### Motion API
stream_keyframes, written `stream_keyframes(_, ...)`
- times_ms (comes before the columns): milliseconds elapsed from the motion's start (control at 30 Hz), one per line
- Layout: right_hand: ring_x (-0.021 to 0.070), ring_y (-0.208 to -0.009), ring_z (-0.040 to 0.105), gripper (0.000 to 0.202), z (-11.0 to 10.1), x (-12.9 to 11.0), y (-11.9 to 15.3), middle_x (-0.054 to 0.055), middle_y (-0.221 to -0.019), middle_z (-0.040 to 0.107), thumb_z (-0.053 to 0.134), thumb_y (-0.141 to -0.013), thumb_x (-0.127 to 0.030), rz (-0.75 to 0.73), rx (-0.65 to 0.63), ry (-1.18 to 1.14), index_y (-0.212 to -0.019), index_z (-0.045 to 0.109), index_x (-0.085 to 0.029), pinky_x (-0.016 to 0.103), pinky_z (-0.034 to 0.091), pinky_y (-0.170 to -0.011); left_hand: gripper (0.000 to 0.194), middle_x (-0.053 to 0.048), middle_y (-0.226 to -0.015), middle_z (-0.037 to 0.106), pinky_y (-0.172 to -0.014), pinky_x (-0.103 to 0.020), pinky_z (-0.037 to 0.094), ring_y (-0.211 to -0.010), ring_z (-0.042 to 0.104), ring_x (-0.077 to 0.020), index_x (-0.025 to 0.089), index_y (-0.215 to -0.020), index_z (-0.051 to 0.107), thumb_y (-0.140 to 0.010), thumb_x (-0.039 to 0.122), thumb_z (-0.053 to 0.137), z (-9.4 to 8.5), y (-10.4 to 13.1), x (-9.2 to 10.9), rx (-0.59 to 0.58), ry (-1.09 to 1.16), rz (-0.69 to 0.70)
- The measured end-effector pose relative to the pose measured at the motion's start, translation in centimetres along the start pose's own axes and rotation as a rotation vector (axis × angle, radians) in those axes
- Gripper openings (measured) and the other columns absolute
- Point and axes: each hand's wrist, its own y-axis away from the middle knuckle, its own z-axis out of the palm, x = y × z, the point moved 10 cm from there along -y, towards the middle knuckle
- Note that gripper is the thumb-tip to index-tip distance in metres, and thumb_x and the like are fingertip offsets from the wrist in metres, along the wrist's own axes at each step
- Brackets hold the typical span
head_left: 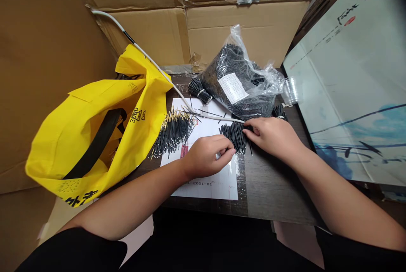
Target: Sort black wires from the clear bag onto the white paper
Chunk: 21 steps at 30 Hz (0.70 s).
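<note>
Right of the white printed paper sheet [218, 191], a bare stretch of dark wood-grain tabletop [272, 191] offers passage, reaching under the bare right forearm [330, 191]. Behind the sheet, a bulging clear plastic bag of black wires [218, 73] blocks the way. A yellow fabric bag [60, 128] walls off its left side. A thin white cable [149, 57] crosses its far part, a heap of gold-tipped black wires [174, 132] covers its left edge, and the left hand [207, 153] obstructs its middle.

Bare forearms [139, 198] angled inward, left hand [207, 153] curled, right hand [272, 134] thumb near forefinger
</note>
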Motion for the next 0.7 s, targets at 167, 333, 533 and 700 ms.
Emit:
stream_keyframes(167, 0.0213, -0.079, 0.071, 0.028, -0.1, -0.1, 0.1, 0.002, -0.092, 0.077, 0.052, -0.098, -0.039, -0.007, 0.023, 0.007, -0.109, 0.073, -0.023, 0.03, 0.032, -0.061, 0.018, 0.001, -0.071, 0.06, -0.063, -0.025, 0.042, -0.065, 0.054, -0.0102, 0.017, -0.087, 0.067, -0.097, 0.026, 0.054, 0.1, 0.0, 0.0, -0.006, -0.009, -0.002)
stream_keyframes(333, 0.0221, -0.085, 0.073, 0.031, 0.1, -0.2, 0.1, 0.002, -0.099, 0.078, 0.046, -0.101, -0.035, -0.017, 0.046, 0.041, -0.103, 0.074, -0.023, 0.031, 0.033, -0.062, 0.018, 0.001, -0.07, 0.06, -0.063, -0.024, 0.042, -0.065, 0.054, -0.0096, 0.017, -0.087, 0.067, -0.097, 0.025, 0.055, 0.1, 0.0, -0.1, -0.005, -0.007, -0.004)
stream_keyframes(533, 0.0176, -0.074, 0.067, 0.027, -1.1, 0.3, 0.3, 0.001, -0.089, 0.076, 0.05, -0.098, -0.038, -0.011, 0.04, -0.053, -0.102, 0.073, -0.024, 0.029, 0.034, -0.062, 0.018, 0.001, -0.071, 0.06, -0.064, -0.025, 0.043, -0.066, 0.054, -0.0101, 0.017, -0.087, 0.067, -0.097, 0.026, 0.055, -0.1, 0.0, -0.1, -0.009, -0.012, -0.013)
stream_keyframes(700, 0.0166, -0.062, 0.059, 0.025, -1.6, 2.7, 1.0, 0.001, -0.073, 0.071, 0.053, -0.093, -0.037, 0.071, -0.056, -0.012, -0.088, 0.074, -0.025, 0.029, 0.03, -0.056, 0.023, 0.0, -0.072, 0.061, -0.062, -0.027, 0.041, -0.065, 0.054, -0.0116, 0.018, -0.081, 0.064, -0.097, 0.027, 0.051, -1.1, -0.1, -1.4, 0.042, -0.167, -0.13)
